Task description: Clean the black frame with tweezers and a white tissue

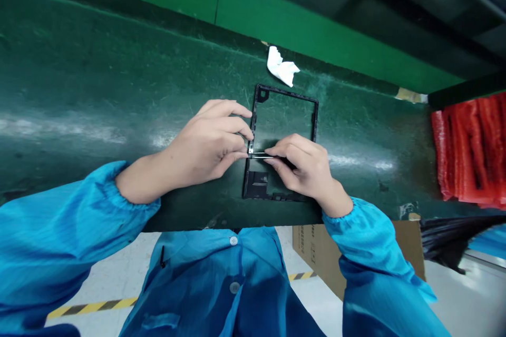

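A thin black rectangular frame (pixel 285 90) lies flat on the green worktop, with a broader black section at its lower left corner. My left hand (pixel 213 139) is at the frame's left side, thumb and index finger closed together at the edge and the other fingers curved along it. In my right hand (pixel 303 164), thumb and fingers pinch a pair of slim metal tweezers (pixel 260 157). Their tips point left and meet the frame's left side beside my left fingertips. A small metallic spot shows there, too small to make out. My right hand covers part of the frame's right side.
Crumpled white paper (pixel 281 67) lies behind the frame on the green worktop (pixel 98 84). Red plastic bags (pixel 470 152) are stacked at the far right. Below the front edge stands a cardboard box (pixel 318 253), with black plastic (pixel 450 239) to its right. A dark shelf overhangs the back right.
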The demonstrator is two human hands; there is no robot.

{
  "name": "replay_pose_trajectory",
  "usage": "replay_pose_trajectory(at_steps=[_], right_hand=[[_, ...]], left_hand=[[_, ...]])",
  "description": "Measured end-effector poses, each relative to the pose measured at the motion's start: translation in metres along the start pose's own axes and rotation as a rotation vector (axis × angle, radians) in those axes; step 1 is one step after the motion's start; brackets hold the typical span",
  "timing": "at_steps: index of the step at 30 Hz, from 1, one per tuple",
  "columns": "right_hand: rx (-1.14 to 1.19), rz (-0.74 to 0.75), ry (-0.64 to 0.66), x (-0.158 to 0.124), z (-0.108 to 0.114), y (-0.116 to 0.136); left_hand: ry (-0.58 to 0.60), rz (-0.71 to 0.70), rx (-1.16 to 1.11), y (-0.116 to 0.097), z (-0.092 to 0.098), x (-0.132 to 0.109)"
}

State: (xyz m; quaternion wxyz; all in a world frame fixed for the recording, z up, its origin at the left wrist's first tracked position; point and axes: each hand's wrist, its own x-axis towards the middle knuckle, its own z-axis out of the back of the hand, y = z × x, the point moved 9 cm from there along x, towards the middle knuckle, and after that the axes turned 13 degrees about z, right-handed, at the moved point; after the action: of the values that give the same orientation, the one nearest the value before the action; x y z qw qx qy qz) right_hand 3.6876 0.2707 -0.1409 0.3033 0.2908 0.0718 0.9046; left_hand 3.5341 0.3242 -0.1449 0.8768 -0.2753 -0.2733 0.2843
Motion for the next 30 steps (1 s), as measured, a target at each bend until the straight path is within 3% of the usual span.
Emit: replay_pose_trajectory(at_steps=[9, 18, 30], right_hand=[[-0.006, 0.026, 0.105, -0.001, -0.011, 0.003], [-0.152, 0.060, 0.164, 0.001, -0.012, 0.016], [-0.187, 0.061, 0.154, 0.000, -0.013, 0.018]], left_hand=[[0.192, 0.023, 0.068, 0.003, -0.018, -0.006], [0.317, 0.066, 0.338, -0.002, -0.050, -0.015], [0.246, 0.084, 0.326, -0.003, -0.048, -0.015]])
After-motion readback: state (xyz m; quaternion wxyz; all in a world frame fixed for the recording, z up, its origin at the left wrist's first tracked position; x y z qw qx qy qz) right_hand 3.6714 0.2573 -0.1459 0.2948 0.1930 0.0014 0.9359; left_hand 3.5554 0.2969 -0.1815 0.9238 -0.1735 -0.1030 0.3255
